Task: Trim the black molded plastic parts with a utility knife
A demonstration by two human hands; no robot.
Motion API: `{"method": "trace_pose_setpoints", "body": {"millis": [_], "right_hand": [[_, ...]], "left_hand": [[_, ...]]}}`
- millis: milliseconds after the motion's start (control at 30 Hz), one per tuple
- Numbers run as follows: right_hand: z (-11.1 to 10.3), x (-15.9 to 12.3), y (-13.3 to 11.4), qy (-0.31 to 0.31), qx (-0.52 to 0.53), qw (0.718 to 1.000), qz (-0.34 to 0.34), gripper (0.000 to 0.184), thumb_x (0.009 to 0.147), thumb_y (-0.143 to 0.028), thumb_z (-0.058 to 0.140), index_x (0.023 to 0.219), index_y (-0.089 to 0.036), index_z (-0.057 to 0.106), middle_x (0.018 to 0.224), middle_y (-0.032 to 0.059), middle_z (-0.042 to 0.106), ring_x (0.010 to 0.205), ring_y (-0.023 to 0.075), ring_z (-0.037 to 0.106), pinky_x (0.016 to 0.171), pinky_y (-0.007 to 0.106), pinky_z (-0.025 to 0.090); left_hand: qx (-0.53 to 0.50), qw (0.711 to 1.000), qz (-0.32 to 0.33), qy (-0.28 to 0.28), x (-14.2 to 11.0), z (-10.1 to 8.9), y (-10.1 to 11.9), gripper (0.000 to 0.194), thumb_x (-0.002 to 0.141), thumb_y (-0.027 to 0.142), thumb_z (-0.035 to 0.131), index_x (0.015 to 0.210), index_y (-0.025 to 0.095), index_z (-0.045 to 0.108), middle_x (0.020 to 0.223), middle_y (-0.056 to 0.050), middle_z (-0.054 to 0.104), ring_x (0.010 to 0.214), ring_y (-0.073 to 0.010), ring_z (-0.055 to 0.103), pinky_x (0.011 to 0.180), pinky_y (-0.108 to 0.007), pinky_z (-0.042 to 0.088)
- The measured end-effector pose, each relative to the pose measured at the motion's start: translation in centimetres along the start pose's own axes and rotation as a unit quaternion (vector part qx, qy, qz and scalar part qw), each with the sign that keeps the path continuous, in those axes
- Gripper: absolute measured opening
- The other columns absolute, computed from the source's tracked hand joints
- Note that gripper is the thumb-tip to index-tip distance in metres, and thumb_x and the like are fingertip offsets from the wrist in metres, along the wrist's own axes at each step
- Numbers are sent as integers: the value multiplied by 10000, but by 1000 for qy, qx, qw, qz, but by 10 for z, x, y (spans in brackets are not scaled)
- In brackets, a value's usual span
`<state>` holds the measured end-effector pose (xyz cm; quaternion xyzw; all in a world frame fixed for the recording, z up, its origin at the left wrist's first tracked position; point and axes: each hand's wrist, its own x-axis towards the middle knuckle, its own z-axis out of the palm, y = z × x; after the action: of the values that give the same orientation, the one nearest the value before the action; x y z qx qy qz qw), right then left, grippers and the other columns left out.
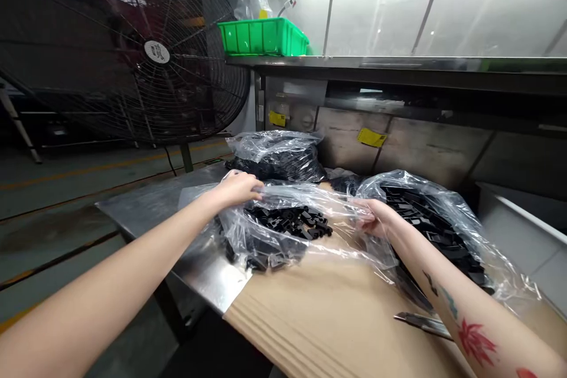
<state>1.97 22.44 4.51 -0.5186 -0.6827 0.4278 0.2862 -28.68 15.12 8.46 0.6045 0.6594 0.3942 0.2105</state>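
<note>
A clear plastic bag [266, 239] lies on its side in front of me, its mouth spread wide. Black plastic parts [287, 221] are heaped inside it, toward the left. My left hand [239, 188] is closed on the bag's upper left edge. On the right, my right hand [374, 217] grips the bag's film near its mouth, with the fingers partly behind the plastic. Beside my right forearm stands another open clear bag [460, 212] full of long black parts [420, 218].
Cardboard [328, 313] covers part of the metal table [146, 204]. A utility knife [423, 323] lies by my right forearm. A filled bag [279, 156] stands behind, a grey bin [527, 218] at right. A green basket [261, 37] sits on the shelf, near a large fan [157, 53].
</note>
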Motion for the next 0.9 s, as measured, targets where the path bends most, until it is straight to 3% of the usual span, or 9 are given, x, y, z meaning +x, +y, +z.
{"method": "trace_pose_setpoints", "body": {"millis": [167, 300, 367, 433, 533, 633, 767, 833, 900], "right_hand": [[-13, 5, 6, 113, -64, 991, -25, 293, 863, -291, 513, 1125, -159, 510, 1113, 64, 555, 917, 178, 581, 759, 381, 490], [-3, -12, -9, 187, -145, 962, -134, 303, 865, -292, 508, 1144, -174, 500, 1160, 69, 531, 968, 192, 560, 801, 406, 468], [7, -27, -20, 184, -181, 942, -215, 318, 868, -292, 502, 1169, -189, 487, 1210, 73, 500, 1023, 208, 531, 845, 432, 440], [17, -40, -29, 144, -206, 925, -287, 332, 864, -296, 507, 1180, -196, 483, 1247, 75, 476, 1074, 223, 501, 884, 457, 408], [29, -46, -28, 73, -214, 916, -331, 341, 850, -294, 530, 1171, -184, 492, 1263, 76, 466, 1102, 235, 483, 899, 474, 392], [34, -35, -17, 39, -175, 942, -283, 311, 854, -284, 526, 1143, -171, 506, 1208, 73, 505, 1034, 214, 529, 849, 441, 437], [30, -10, -12, 4, -39, 986, -159, 283, 860, -302, 515, 1101, -154, 529, 1098, 54, 565, 912, 184, 583, 758, 377, 489], [28, 3, -15, 6, 47, 993, -104, 289, 863, -301, 512, 1111, -154, 520, 1097, 58, 564, 905, 179, 585, 751, 375, 492], [29, 15, -19, 19, 124, 991, -53, 296, 865, -296, 509, 1128, -159, 508, 1114, 65, 555, 918, 178, 581, 760, 382, 489]], "left_hand": [[-116, 991, -65, -15, -6, -20, 10, 234, 866, 258, 520, 1064, 137, 547, 1049, -68, 588, 859, -193, 603, 716, -372, 512], [-193, 977, -89, 1, -8, -29, 16, 240, 869, 257, 513, 1081, 149, 538, 1071, -72, 579, 875, -198, 596, 720, -377, 512], [-214, 973, -87, 15, -11, -25, 14, 250, 863, 266, 522, 1078, 142, 544, 1077, -61, 576, 892, -217, 593, 732, -384, 508], [-227, 971, -77, 25, -17, -19, 14, 256, 859, 276, 527, 1072, 136, 550, 1079, -54, 575, 904, -232, 589, 743, -389, 504], [-233, 971, -45, 38, -32, -16, 20, 274, 870, 295, 505, 1093, 138, 537, 1101, -65, 569, 922, -233, 586, 763, -406, 494], [-205, 977, -7, 51, -50, -17, 28, 345, 833, 325, 556, 1135, 162, 527, 1155, -73, 559, 1005, -238, 559, 842, -417, 454], [-112, 990, -7, 85, -66, -15, 21, 557, 532, 250, 802, 1056, 239, 610, 1187, 2, 553, 1212, -296, 377, 962, -319, 350], [-80, 993, -27, 77, -66, -13, 11, 377, 601, 262, 763, 953, 196, 646, 1072, -19, 609, 1130, -292, 463, 917, -355, 387], [-69, 995, -45, 48, -64, -10, 5, 195, 763, 295, 637, 878, 138, 634, 906, -38, 649, 910, -225, 596, 811, -385, 454]]}}
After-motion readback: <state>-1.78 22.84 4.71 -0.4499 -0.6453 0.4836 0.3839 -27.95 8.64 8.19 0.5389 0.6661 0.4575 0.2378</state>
